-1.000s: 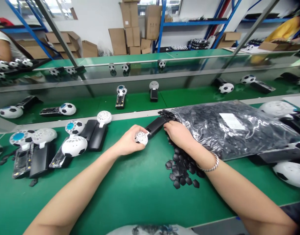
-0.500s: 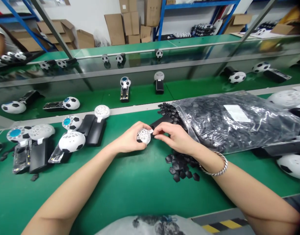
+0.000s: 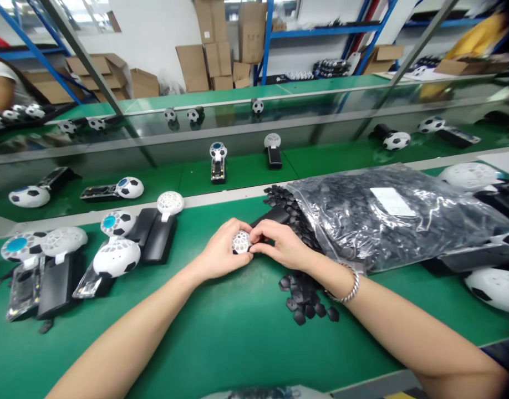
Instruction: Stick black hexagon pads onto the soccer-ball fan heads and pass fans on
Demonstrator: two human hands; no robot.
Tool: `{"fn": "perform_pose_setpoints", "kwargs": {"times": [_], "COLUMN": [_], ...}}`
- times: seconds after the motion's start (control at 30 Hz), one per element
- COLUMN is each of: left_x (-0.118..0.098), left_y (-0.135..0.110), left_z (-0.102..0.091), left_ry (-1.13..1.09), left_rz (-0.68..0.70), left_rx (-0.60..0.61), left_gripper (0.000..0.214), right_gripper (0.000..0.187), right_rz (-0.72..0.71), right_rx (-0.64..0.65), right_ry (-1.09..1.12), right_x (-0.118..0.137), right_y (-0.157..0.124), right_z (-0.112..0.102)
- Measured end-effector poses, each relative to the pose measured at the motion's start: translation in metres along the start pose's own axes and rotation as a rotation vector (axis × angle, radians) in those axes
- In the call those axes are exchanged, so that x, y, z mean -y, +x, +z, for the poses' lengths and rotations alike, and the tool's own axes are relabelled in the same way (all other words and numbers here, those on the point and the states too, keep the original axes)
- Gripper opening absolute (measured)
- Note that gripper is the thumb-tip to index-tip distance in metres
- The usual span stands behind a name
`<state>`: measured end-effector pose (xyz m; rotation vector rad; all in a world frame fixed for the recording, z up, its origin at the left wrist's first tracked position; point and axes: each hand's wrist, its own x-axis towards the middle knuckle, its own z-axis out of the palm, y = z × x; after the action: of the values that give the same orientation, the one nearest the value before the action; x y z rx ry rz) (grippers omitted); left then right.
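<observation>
My left hand [image 3: 223, 249] is closed around a soccer-ball-shaped shell [image 3: 241, 242] with a white openwork surface. Its black handle [image 3: 273, 216] reaches away to the upper right, partly behind my right hand. Thumb and fingers of my right hand [image 3: 277, 244] are pinched at the ball's right edge, on a small dark bit that looks like one of the black pentagon pieces; the fingertips mostly hide it. Loose black pentagon pieces [image 3: 302, 296] lie below my right wrist, and more spill from a clear plastic bag [image 3: 346, 191] beside it.
Several ball-headed devices with black handles [image 3: 161, 238] lie at the left of the green table [image 3: 221, 332]. More devices [image 3: 273, 151] sit on the green strip beyond the ledge. Ball devices [image 3: 498, 288] lie at the right. Two people [image 3: 5, 86] are partly visible across the line.
My right fingertips have moved left from the neck of the device to the ball's edge. The ball has turned slightly in my left hand. The camera view has tilted up a little.
</observation>
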<state>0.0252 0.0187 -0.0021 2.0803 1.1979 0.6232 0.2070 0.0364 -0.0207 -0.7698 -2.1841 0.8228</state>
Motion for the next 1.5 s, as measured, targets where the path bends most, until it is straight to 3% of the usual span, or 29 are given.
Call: {"fn": "perform_pose_setpoints", "kwargs": {"times": [0.4,0.57,0.67,0.8,0.9,1.0,1.1,1.17,1.33,1.4,1.5], "left_x": [0.003,-0.005,-0.001,0.028,0.060,0.088,0.109,0.119,0.142,0.149,0.154], "left_y": [-0.001,0.001,0.024,0.083,0.126,0.151,0.152,0.140,0.085,0.065,0.051], "left_z": [0.010,-0.010,-0.038,-0.076,-0.093,-0.104,-0.127,-0.154,-0.223,-0.230,-0.223], "left_ry": [0.063,-0.028,-0.026,0.067,0.100,0.117,0.112,0.126,0.286,0.367,0.501], "left_rz": [0.002,-0.047,-0.066,-0.188,-0.298,-0.404,-0.464,-0.469,-0.579,-0.635,-0.633], "left_rx": [-0.117,-0.165,-0.316,-0.558,-0.590,-0.550,-0.447,-0.377,-0.150,-0.051,0.002], "left_gripper": [0.032,0.036,0.038,0.037,0.039,0.044,0.038,0.035,0.053,0.049,0.038], "right_gripper": [0.014,0.012,0.015,0.027,0.024,0.020,0.023,0.025,0.022,0.022,0.020], "right_rz": [0.016,-0.021,0.036,0.202,0.249,0.265,0.317,0.342,0.380,0.403,0.414], "right_rx": [-0.014,-0.189,-0.237,-0.002,0.152,0.203,0.214,0.216,0.172,0.170,0.198], "right_ry": [-0.159,-0.229,-0.527,-0.873,-0.934,-0.883,-0.810,-0.786,-0.790,-0.802,-0.828], "right_x": [0.001,0.003,-0.003,-0.015,-0.021,-0.024,-0.024,-0.022,-0.020,-0.020,-0.017], "right_y": [0.001,-0.003,-0.009,-0.017,-0.020,-0.020,-0.018,-0.018,-0.017,-0.017,-0.015], "right_z": [0.003,-0.012,-0.026,-0.033,-0.031,-0.031,-0.034,-0.036,-0.036,-0.036,-0.036]}}
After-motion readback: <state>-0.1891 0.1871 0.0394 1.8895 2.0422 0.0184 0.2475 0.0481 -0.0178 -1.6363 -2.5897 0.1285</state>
